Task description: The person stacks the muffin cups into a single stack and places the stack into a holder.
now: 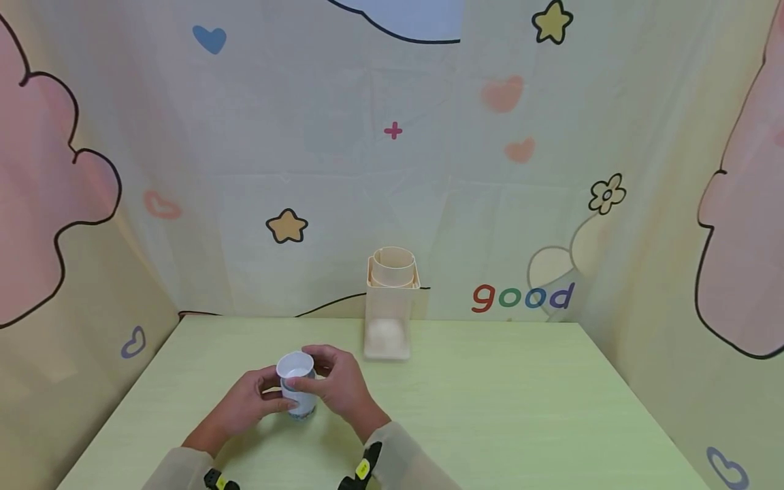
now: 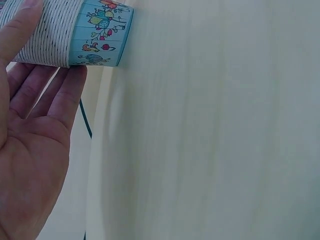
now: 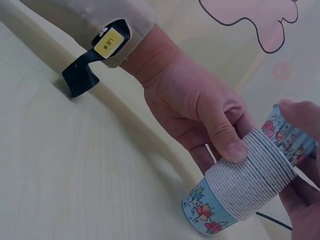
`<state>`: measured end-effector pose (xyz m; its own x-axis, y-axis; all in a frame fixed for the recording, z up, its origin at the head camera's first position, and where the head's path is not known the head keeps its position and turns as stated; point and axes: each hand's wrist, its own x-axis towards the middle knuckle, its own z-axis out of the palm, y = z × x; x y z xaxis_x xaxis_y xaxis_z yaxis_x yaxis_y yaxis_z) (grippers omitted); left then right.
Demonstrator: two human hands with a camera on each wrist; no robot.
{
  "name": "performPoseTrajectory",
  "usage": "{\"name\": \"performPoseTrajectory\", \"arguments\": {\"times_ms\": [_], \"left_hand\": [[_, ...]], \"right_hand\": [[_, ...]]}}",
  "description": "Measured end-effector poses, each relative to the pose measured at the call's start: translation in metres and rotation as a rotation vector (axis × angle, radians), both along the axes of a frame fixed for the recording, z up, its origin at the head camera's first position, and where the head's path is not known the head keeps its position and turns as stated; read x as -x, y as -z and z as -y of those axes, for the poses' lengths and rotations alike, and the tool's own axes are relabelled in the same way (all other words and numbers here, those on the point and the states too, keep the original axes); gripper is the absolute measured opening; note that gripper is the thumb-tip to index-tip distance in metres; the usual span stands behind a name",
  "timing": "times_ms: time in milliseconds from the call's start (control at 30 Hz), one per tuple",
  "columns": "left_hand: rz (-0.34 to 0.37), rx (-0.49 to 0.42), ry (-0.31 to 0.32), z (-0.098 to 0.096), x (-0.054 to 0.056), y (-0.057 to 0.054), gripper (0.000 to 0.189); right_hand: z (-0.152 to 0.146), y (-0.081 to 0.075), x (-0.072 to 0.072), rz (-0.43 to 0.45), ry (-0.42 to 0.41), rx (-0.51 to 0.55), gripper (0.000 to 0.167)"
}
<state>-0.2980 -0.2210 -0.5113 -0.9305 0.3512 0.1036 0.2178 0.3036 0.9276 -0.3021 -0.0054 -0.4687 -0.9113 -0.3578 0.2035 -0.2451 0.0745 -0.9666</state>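
A stack of paper cups [image 3: 250, 175], with white rims packed close and a blue floral cup body at its lower end, stands nearly upright above the front left of the table. My left hand [image 1: 248, 401] grips this stack round its side, thumb across the rims. One more floral cup [image 3: 285, 132] juts out of the stack's top, its white mouth facing up in the head view. My right hand [image 1: 341, 386] holds that top cup between thumb and fingers. In the left wrist view only the stack's lower part shows beside the left palm [image 2: 35, 165].
At the table's back edge stands a cream upright holder [image 1: 388, 306] with a round tube [image 1: 394, 275] in its top. A printed cloth [image 1: 343, 136] hangs behind the pale wooden table [image 1: 520, 408] and at both sides. Each wrist wears a black strap.
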Motion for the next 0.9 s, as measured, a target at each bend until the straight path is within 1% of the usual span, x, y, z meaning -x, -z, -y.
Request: {"name": "performPoseTrajectory", "arguments": {"times_ms": [267, 500, 733, 900], "left_hand": [[0.007, 0.006, -0.006, 0.000, 0.000, -0.001, 0.070], [-0.025, -0.019, 0.024, 0.000, -0.001, -0.003, 0.067], [-0.029, -0.040, 0.032, 0.000, -0.001, -0.002, 0.067], [-0.028, -0.029, 0.024, 0.000, -0.001, -0.002, 0.068]], "right_hand": [[-0.001, 0.004, -0.001, 0.019, 0.002, -0.013, 0.055], [-0.002, 0.012, 0.000, 0.007, 0.016, -0.036, 0.054], [-0.006, 0.015, 0.001, 0.014, -0.010, -0.030, 0.054], [-0.008, 0.018, 0.002, 0.006, -0.035, -0.016, 0.051]]}}
